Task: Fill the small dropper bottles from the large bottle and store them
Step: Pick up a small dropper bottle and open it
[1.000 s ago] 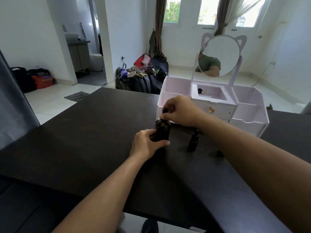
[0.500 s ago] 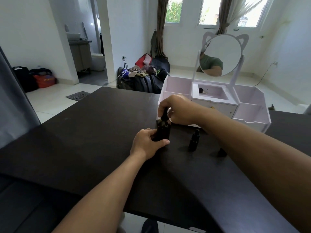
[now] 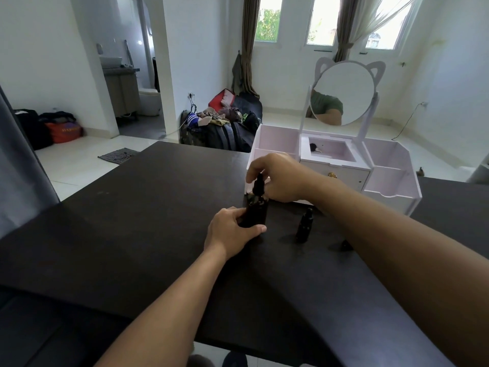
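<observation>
The large dark bottle [image 3: 256, 211] stands upright on the black table [image 3: 132, 234]. My left hand [image 3: 232, 231] grips its body from the near side. My right hand [image 3: 280, 178] pinches the black dropper cap [image 3: 258, 184] on its neck. A small dark dropper bottle [image 3: 304, 229] stands upright to the right, apart from both hands. Another small dark item [image 3: 345, 245] peeks out just beyond my right forearm, mostly hidden.
A pale pink vanity organizer [image 3: 391, 186] with open compartments, a drawer and a cat-eared round mirror [image 3: 344, 94] stands right behind the bottles. A small dark object [image 3: 315, 147] lies in its middle tray. The table's near edge runs below my forearms.
My right hand has lifted slightly, so the dropper cap now shows above the bottle neck. My left hand and the bottle stay in place.
</observation>
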